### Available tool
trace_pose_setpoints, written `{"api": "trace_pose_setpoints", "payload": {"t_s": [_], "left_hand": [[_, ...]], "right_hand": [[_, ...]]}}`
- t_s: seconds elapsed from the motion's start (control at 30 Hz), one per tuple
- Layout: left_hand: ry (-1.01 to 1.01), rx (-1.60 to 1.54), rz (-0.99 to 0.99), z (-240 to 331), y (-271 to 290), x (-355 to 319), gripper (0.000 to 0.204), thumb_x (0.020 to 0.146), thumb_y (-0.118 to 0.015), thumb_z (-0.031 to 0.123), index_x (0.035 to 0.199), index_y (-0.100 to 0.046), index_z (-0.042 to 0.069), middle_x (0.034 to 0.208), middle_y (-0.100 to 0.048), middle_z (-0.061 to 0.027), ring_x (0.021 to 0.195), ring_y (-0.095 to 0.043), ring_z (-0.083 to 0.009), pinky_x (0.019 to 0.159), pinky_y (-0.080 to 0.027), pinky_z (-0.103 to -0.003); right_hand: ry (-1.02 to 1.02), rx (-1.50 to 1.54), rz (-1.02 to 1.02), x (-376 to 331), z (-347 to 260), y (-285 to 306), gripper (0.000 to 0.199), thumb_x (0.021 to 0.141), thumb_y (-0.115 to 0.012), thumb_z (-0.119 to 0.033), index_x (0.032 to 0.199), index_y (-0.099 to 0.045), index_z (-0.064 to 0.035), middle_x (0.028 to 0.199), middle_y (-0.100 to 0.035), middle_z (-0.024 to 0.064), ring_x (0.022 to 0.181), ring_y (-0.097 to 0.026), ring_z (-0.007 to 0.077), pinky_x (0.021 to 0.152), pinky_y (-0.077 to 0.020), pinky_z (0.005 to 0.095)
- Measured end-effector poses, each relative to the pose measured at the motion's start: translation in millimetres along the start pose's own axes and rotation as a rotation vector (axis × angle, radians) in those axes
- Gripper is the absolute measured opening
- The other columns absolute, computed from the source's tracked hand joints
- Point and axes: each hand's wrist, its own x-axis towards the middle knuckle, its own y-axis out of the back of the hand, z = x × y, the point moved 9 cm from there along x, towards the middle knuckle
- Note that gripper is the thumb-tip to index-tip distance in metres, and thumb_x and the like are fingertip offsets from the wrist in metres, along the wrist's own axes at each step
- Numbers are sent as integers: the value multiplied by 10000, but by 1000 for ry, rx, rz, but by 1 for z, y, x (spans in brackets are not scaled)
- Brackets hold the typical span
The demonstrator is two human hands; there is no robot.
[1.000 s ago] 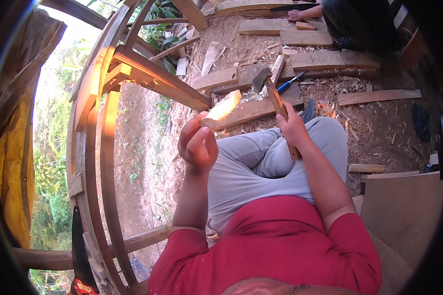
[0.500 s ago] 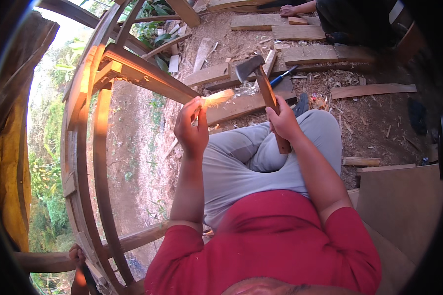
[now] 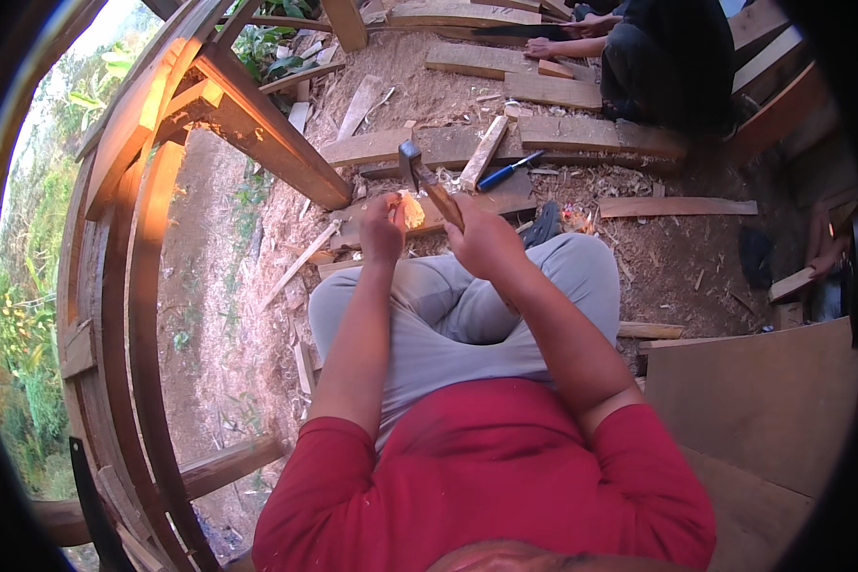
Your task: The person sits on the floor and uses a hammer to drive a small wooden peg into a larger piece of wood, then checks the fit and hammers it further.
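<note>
I sit with my grey-trousered knees raised. My left hand (image 3: 381, 229) grips a short pale piece of wood (image 3: 411, 210), held upright in front of the knees. My right hand (image 3: 484, 240) is closed around the wooden handle of a hammer (image 3: 427, 184). Its metal head sits just above the top of the wood piece, close to my left hand. Both hands are side by side over the sawdust-covered ground.
A curved wooden frame (image 3: 143, 238) runs along the left. Planks (image 3: 553, 133) and offcuts lie on the ground ahead, with a blue-handled tool (image 3: 507, 172) among them. Another person (image 3: 658, 57) crouches at the top right. A flat board (image 3: 763, 400) lies at my right.
Both hands have moved down and toward the middle. The hammer head has come down from a raised position to the top of the wood piece, which now stands more upright.
</note>
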Motion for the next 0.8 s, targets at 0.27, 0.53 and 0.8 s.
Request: {"api": "trace_pose_setpoints", "payload": {"t_s": [0.27,0.53,0.8], "left_hand": [[-75,161,7,8,5,-3,181,931,-756,67,1110,-728,58,1027,-728,-137,934,-735,-315,738,-599,-401],[51,107,-21,4,3,-6,172,966,-712,122,1136,-701,103,1120,-715,-90,984,-717,-357,795,-580,-447],[-2,110,4,7,4,-6,171,966,-698,104,1137,-699,97,1108,-711,-100,993,-708,-366,806,-573,-450]], "right_hand": [[16,-74,-37,6,-5,-24,552,997,-652,-262,1507,-503,-115,1072,-746,266,1002,-712,478,871,-554,566],[62,-103,6,5,-16,-25,407,992,-626,-229,1361,-522,-91,931,-741,260,906,-721,485,800,-549,596],[-21,-129,-94,8,-18,-26,521,1005,-630,-279,1473,-492,-98,1044,-743,279,994,-716,484,874,-557,580]]}}
